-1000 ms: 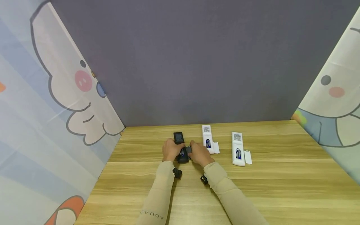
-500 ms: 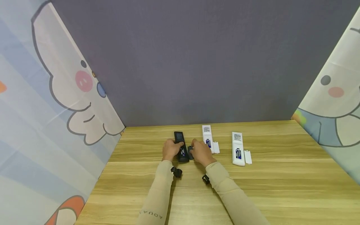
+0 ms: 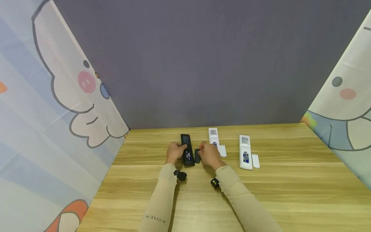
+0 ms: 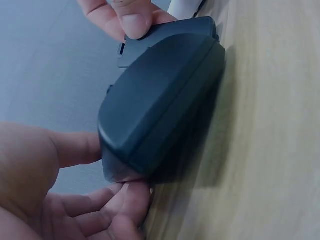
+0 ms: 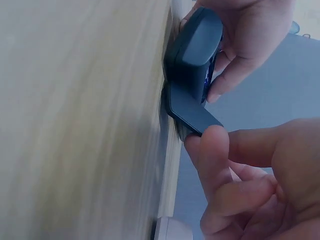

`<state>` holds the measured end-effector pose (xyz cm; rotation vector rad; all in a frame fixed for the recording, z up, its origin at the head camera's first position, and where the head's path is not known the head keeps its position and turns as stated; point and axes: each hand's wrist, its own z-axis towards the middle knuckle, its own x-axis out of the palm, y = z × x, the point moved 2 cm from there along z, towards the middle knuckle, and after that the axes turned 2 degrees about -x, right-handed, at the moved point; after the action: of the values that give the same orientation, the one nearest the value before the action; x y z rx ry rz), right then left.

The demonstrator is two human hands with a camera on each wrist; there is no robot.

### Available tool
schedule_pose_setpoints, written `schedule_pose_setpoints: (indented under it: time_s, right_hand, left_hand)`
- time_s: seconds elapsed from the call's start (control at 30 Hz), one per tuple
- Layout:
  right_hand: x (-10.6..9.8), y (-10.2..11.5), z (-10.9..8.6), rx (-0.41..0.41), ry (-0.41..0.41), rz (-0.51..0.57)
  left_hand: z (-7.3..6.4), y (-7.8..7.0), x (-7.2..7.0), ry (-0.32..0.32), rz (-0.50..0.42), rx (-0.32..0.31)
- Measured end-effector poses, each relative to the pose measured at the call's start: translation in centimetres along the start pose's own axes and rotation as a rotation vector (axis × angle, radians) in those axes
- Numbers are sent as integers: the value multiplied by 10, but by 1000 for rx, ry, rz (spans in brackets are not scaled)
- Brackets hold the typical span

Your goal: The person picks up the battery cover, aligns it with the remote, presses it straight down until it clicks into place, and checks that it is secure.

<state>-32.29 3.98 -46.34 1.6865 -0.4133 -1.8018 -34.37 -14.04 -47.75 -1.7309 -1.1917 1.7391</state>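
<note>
A black remote control (image 3: 186, 141) lies back up, its battery bay uncovered and batteries showing. My left hand (image 3: 174, 152) grips it from the left side, thumb on its upper face; the left wrist view shows the near end of the remote (image 4: 155, 100) between thumb and fingers. Just right of it is a black battery cover (image 3: 197, 156), pinched by my right hand (image 3: 210, 155) between thumb and fingertips. In the right wrist view the cover (image 5: 192, 107) is tilted, its pinched edge raised and its opposite edge low beside the remote.
A white remote (image 3: 213, 132), partly behind my right hand, has its white cover (image 3: 223, 150) beside it. Further right lies another white remote (image 3: 245, 146) with batteries exposed and its cover (image 3: 255, 160) alongside. The wooden table (image 3: 290, 180) ends at a grey panel (image 3: 208, 64).
My right hand has moved slightly right with the black cover, away from the black remote's side. The left hand keeps its grip, and the remote has shifted slightly right.
</note>
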Motion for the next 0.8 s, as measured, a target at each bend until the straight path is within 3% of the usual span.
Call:
schedule_pose_setpoints:
  time_s: [0.37, 0.63, 0.8]
  right_hand:
    - [-4, -3, 2, 36, 22, 191]
    - [-7, -1, 2, 32, 17, 254]
    - [-9, -1, 2, 28, 3, 294]
  left_hand:
    - [-1, 2, -2, 29, -139, -9]
    - [-3, 1, -3, 60, -289, -15]
    - [-3, 1, -3, 79, -316, -17]
